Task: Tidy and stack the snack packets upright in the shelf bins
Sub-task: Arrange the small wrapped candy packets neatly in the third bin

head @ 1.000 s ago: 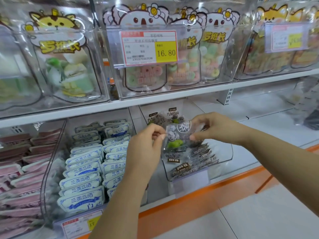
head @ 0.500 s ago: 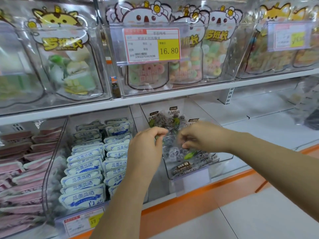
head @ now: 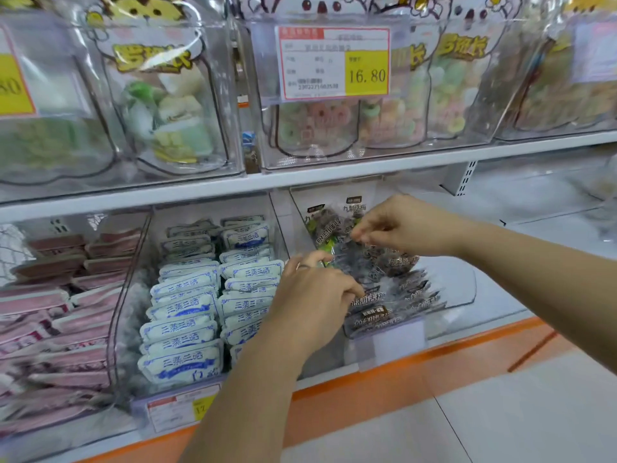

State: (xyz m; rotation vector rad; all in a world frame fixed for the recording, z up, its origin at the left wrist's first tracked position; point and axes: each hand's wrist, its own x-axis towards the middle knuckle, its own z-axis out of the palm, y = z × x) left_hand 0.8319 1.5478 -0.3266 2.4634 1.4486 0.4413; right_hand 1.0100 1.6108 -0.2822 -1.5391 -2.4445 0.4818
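- Over the clear bin [head: 464,292] on the lower shelf, your right hand [head: 400,225] pinches a dark snack packet [head: 337,228].
- Your left hand [head: 317,295] presses curled fingers onto the packets [head: 394,295] inside; its grip seems loose.

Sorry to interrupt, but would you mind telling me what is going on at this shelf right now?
A person is tidying small clear packets of dark snacks in a clear plastic shelf bin on the lower shelf. The right hand pinches a packet near the back of the bin, while the left hand presses on the packets at the front. The neighbouring bin of white and blue packets already looks neatly stacked.
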